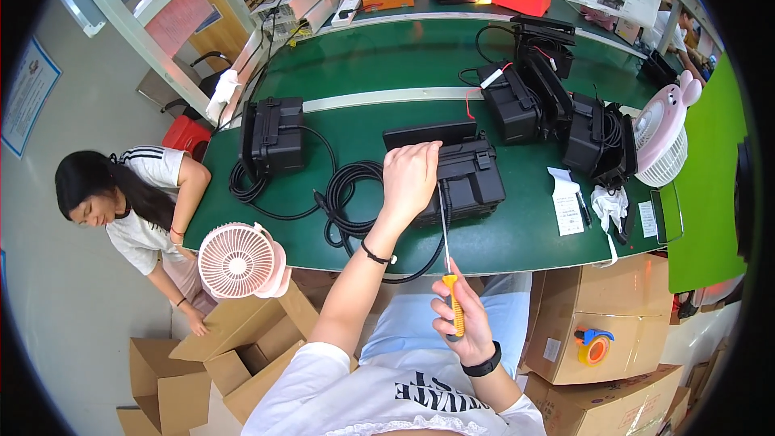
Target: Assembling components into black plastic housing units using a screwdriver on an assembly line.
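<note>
A black plastic case [470,181] with latches and a flat black panel [428,134] along its far side sits on the green bench in front of me. My left hand [410,180] is closed on the case's left part; its fingertips are partly hidden. In my right hand [467,324] is a screwdriver, held by its yellow and grey handle [454,307]. Its long shaft [444,226] points away from me to the case's near left side, where I cannot make out the tip. Left of the case lies a coiled black cable [349,198].
Another black case [278,136] stands at the left, and several more [517,109] at the right. Two pink fans [240,260] flank the bench. Papers [567,200] lie near its right edge. A person [137,202] sits at the left. Cardboard boxes [605,315] stand below.
</note>
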Demonstrator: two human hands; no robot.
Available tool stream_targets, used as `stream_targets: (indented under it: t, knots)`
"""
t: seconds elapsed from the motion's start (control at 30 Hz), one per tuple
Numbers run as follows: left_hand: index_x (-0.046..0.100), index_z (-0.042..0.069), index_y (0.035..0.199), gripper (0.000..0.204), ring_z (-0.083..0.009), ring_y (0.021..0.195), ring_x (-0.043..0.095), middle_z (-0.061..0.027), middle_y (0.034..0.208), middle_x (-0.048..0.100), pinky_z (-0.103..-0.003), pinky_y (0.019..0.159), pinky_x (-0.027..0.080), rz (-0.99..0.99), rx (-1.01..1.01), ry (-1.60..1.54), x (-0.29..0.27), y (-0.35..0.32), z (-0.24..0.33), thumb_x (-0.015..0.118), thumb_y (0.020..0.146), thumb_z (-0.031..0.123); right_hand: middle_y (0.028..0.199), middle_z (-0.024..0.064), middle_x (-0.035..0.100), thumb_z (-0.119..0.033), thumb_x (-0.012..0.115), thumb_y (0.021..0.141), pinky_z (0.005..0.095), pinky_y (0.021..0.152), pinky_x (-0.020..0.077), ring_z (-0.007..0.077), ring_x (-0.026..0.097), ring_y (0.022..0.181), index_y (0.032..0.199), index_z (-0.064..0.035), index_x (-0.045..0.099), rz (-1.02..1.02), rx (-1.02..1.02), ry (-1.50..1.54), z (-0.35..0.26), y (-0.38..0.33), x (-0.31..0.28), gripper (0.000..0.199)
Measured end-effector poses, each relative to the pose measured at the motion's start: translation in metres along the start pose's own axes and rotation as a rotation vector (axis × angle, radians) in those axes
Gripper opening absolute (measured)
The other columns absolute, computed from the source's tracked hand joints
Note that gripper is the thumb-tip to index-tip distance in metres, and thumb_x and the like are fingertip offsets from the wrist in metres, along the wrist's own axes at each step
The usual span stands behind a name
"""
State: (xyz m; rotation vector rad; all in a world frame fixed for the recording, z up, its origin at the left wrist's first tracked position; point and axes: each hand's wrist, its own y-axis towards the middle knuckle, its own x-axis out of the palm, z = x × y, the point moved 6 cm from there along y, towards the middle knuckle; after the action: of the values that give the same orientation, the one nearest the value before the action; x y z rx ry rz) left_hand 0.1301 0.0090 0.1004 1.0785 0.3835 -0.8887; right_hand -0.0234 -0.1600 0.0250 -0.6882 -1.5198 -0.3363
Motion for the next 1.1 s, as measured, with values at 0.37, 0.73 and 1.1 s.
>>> stream_targets:
  t: [0.37,0.73,1.1]
  knots:
    - [0.073,0.008,0.100,0.030,-0.0239,0.096,0.067,-0.0076,0.098,0.073,-0.040,0.092,0.044,0.024,-0.038,0.001,-0.008,-0.007,0.004,0.046,0.101,0.020,0.083,0.0003,0.040,-0.018,0.045,0.104,0.0202,0.043,0.0340,0.0087,0.038,0.061,0.145,-0.0154,0.038,-0.030,0.124,0.194,-0.011,-0.044,0.034,0.042]
    - [0.073,0.006,0.100,0.030,-0.0286,0.094,0.066,-0.0086,0.099,0.073,-0.042,0.091,0.044,0.226,0.261,-0.170,-0.055,-0.061,0.014,0.045,0.099,0.016,0.127,0.0084,0.055,-0.010,0.055,0.100,0.0162,0.053,0.0453,0.0038,0.051,0.080,0.122,-0.0155,0.043,0.401,-0.885,-0.862,-0.109,-0.034,0.002,0.026]
    - [0.076,0.018,0.088,0.020,-0.0233,0.094,0.068,-0.0011,0.094,0.072,-0.041,0.092,0.048,0.372,0.520,-0.018,-0.022,-0.177,0.038,0.059,0.088,0.029,0.112,0.0055,0.059,-0.002,0.057,0.098,0.0221,0.081,0.0425,0.0095,0.055,0.096,0.119,-0.0109,0.044,0.484,-1.127,-0.965,-0.142,-0.012,-0.001,0.027]
